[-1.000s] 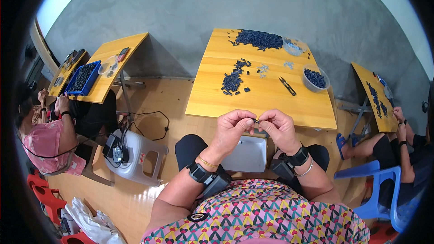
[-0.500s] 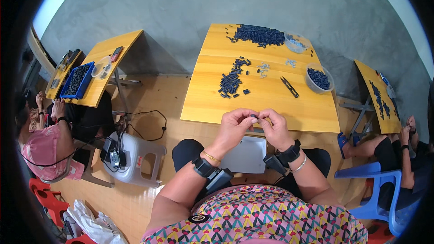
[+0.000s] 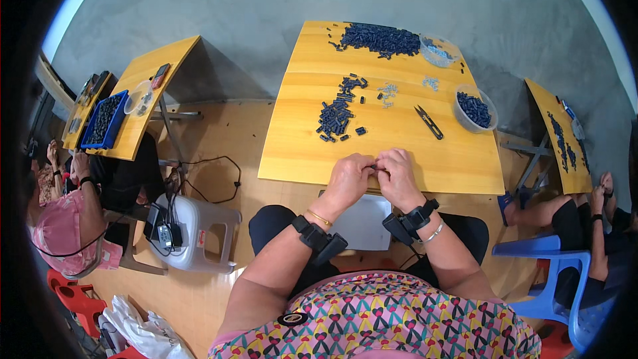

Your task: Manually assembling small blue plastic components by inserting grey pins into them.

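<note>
Over the near edge of the wooden table (image 3: pixel 292 153), my left hand (image 3: pixel 349 178) and my right hand (image 3: pixel 397 177) meet with fingers pinched together. Between the fingertips is a small dark piece (image 3: pixel 373 167), mostly covered; it looks like the short dark cylinders on the table. A loose pile of those dark cylinders (image 3: pixel 334 118) lies just beyond my left hand. Small pale clear pieces (image 3: pixel 387 95) are scattered to its right. Black thread snips (image 3: pixel 429 122) rest beyond my right hand. A clear tub (image 3: pixel 492 119) of dark cylinders stands at the table's right edge.
At the table's far side lie a large dark heap (image 3: pixel 382 38) and a clear bowl (image 3: pixel 450 60) of pale pieces. Below the near edge is a white tray (image 3: pixel 362 226). A translucent stool (image 3: pixel 199 226) with cables stands left. People sit at side tables; a blue chair (image 3: pixel 551 272) is right.
My hands have come closer together, and the fingers now cover more of the small dark piece. The view has shifted slightly. The table's things have not moved.
</note>
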Motion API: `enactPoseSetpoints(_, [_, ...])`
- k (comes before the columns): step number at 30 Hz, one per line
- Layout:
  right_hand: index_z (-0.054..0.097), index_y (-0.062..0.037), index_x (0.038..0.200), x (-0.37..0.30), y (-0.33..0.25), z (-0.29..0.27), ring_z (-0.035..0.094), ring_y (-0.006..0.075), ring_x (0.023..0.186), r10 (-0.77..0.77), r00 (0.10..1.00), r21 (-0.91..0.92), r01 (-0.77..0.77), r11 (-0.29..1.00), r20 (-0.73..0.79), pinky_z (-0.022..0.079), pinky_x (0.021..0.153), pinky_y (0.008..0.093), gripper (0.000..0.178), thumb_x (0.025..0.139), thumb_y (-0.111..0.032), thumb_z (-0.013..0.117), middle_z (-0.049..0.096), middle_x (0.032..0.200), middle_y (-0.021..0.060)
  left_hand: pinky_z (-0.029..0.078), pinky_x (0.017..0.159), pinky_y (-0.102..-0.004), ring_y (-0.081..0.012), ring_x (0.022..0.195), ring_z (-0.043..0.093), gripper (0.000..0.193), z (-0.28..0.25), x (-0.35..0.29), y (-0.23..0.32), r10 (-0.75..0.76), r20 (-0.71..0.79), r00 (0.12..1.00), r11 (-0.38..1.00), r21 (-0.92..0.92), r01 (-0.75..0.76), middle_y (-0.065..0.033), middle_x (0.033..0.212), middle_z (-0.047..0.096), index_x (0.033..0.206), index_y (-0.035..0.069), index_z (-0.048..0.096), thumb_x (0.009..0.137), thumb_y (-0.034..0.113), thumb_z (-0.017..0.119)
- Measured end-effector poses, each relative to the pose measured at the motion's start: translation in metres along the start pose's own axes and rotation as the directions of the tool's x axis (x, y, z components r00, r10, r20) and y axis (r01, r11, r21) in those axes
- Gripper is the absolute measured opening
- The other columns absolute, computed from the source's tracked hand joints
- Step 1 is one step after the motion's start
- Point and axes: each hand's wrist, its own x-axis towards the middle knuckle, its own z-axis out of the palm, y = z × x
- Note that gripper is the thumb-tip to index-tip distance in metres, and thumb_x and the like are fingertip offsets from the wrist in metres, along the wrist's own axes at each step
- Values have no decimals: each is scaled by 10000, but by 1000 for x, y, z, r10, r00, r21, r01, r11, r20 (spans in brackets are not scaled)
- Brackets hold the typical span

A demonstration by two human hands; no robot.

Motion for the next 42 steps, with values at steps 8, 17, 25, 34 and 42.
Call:
enactPoseSetpoints(8, [583,-44,724,6,-1,-11,478,293,828,24,992,-31,-20,999,125,362,779,404,90,774,-117,572,554,837,101,467,628,-359,-322,685,579,153,0,-3,-1,39,-19,999,999,19,-38,-168,729,596,839,0,647,697,-29,599])
enactPoseSetpoints(17, [560,-49,730,14,-8,-6,451,290,876,30,980,-131,-5,991,195,333,810,419,100,791,-114,515,531,807,96,458,629,-398,-345,695,558,72,-3,-3,-1,35,17,999,996,86,-36,-168,709,566,757,-4,599,688,-9,581])
enactPoseSetpoints(25, [569,-72,719,15,-14,-6,453,279,842,29,962,-154,14,988,272,323,763,414,91,773,-99,502,534,787,84,428,596,-416,-337,654,537,51,-6,-1,-5,160,-63,985,974,170,-147,-140,658,541,657,14,555,640,-19,591])
enactPoseSetpoints(34, [573,-83,718,15,-17,-1,446,273,818,83,943,-128,-44,991,323,287,744,415,66,728,-65,509,536,761,73,358,632,-377,-307,667,519,85,0,-3,-10,181,-95,979,967,197,-160,-116,638,528,638,39,527,620,-21,585])
enactPoseSetpoints(42, [576,-81,730,17,-27,-2,452,280,829,121,926,-263,-24,965,358,294,740,433,54,715,-62,528,543,771,79,344,663,-375,-273,690,534,41,-2,-4,-10,147,-50,988,963,235,-132,-94,659,550,665,57,558,670,17,569])
